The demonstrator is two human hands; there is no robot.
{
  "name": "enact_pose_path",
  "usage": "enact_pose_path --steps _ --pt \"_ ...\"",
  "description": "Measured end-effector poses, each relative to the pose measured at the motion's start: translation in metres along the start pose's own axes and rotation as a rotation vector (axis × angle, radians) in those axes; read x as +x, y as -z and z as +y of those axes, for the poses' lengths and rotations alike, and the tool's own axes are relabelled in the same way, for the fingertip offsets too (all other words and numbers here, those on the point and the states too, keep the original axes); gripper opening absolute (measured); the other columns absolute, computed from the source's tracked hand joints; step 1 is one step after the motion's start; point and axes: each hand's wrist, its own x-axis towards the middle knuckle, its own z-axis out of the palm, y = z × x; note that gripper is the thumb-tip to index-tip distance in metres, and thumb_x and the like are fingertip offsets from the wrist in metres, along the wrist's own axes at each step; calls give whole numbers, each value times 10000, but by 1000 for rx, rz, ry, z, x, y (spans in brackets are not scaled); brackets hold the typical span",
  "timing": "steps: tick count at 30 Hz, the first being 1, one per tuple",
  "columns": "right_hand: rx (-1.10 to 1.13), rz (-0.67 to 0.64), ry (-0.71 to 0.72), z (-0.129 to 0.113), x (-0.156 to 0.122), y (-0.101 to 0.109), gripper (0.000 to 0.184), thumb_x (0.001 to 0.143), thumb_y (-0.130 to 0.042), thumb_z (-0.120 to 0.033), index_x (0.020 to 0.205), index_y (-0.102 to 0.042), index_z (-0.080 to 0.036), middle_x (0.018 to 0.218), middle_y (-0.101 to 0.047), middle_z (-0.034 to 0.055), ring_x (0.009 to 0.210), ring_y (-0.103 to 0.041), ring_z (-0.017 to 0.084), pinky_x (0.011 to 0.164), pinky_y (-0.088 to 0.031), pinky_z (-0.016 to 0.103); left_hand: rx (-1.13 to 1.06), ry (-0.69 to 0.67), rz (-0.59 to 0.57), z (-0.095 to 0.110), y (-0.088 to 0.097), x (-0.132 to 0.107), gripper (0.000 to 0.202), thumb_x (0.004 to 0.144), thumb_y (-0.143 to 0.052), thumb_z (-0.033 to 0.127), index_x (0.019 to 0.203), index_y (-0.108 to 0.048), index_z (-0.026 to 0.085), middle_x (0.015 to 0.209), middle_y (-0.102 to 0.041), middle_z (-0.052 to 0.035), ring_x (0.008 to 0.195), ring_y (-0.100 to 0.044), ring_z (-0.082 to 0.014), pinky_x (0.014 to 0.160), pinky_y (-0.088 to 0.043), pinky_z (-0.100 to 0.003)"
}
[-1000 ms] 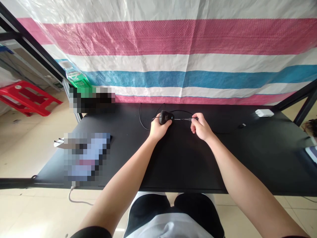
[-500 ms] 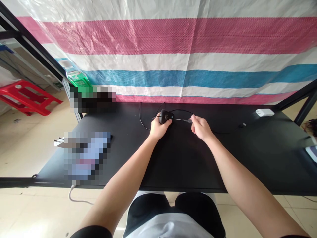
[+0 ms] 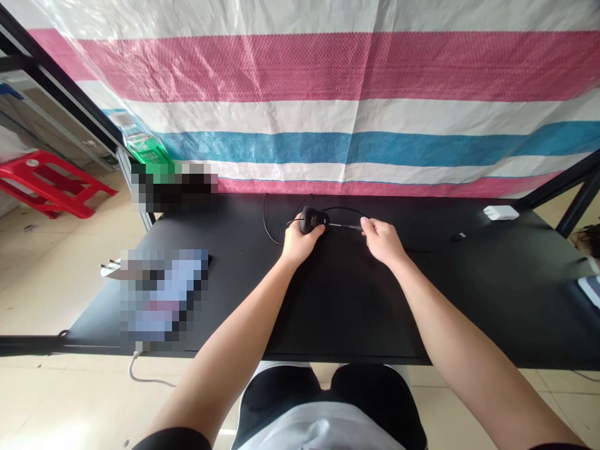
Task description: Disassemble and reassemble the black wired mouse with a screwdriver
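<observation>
My left hand [image 3: 300, 242] is wrapped round a black computer mouse [image 3: 311, 220], tipped so that small printing on its surface faces me. The thumb presses along its lower edge. From the right, my right hand [image 3: 380, 239] grips a small screwdriver [image 3: 347, 227] by its dark handle, fingers closed. Its thin metal shaft points left, with the tip at the right end of the mouse; whether it sits in a screw is too small to tell. A thin black cable [image 3: 265, 215] loops over the table behind and beside both hands.
The black table [image 3: 356, 306] carries a white charger [image 3: 500, 213] and a small dark piece [image 3: 458, 237] at right. A blurred-out phone-like object [image 3: 173, 294] lies at left. A green-labelled bottle [image 3: 149, 153] stands back left, before a striped sheet [image 3: 281, 69]. A red stool [image 3: 56, 181] is beyond.
Almost nothing differs. The mouse is turned very slightly in my left hand, and the right fingers have shifted a little on the screwdriver handle.
</observation>
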Motion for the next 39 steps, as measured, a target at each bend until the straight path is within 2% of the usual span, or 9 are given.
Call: enact_pose_path --steps 4,7,11,17,23,27,30,34,39 --pt "50 -31 -1 0 -1 -2 560 908 -320 -652 577 -499 -237 456 -479 12 536 -565 205 608 -400 331 5 -11 -7 -1 0 1 324 697 -708 367 956 -667 177 878 -717 -31 868 -669 -221 832 -501 -335" --pt "186 -83 -18 0 -2 -3 356 901 -392 -540 810 -545 -231 450 -472 -47 487 -523 180 573 -404 314 15 -22 -9 -2 0 1 326 691 -711 355 962 -671 178 891 -720 -31 879 -670 -220 852 -499 -337" --pt "259 -108 -44 2 -3 -3 255 875 -436 -450 1026 -418 -246 457 -493 -101 446 -514 176 550 -414 304 14 -7 -7 -1 1 1 312 686 -710 363 937 -673 181 865 -715 -24 860 -669 -219 840 -504 -334" --pt "47 -26 -9 3 0 -3 343 916 -386 -585 813 -435 -261 470 -520 -33 493 -567 209 610 -423 338 14 8 2 0 1 0 282 677 -711 372 883 -665 183 819 -695 -17 831 -660 -216 817 -504 -329" --pt "126 -6 -19 1 -1 -5 597 884 -303 -744 547 -426 -266 406 -472 27 612 -650 259 708 -465 360 21 13 11 -1 0 0 246 664 -713 380 791 -648 179 764 -665 -8 788 -639 -207 785 -506 -324" --pt "299 -78 -50 0 -4 -5 416 888 -393 -622 834 -539 -236 410 -485 -52 459 -554 195 584 -446 331 34 1 2 -1 1 0 237 667 -707 374 786 -649 178 750 -652 -3 766 -626 -200 767 -504 -322" --pt "352 -109 -41 1 -4 -5 344 863 -458 -523 1052 -463 -236 432 -500 -105 440 -540 176 539 -434 302 38 7 13 0 1 0 229 663 -708 368 781 -651 181 745 -654 -4 763 -627 -201 759 -505 -322" --pt "230 -109 -38 1 -3 -3 347 890 -428 -573 924 -493 -235 451 -548 -70 437 -551 161 534 -432 289 28 27 21 0 1 0 240 655 -712 378 785 -654 184 743 -660 -5 766 -634 -207 758 -506 -325" --pt "129 -85 -27 -1 -1 -3 576 889 -348 -719 600 -503 -245 403 -528 11 560 -642 214 675 -481 328 8 19 19 -1 1 2 243 656 -712 381 783 -657 181 762 -669 -10 786 -640 -209 771 -506 -323"
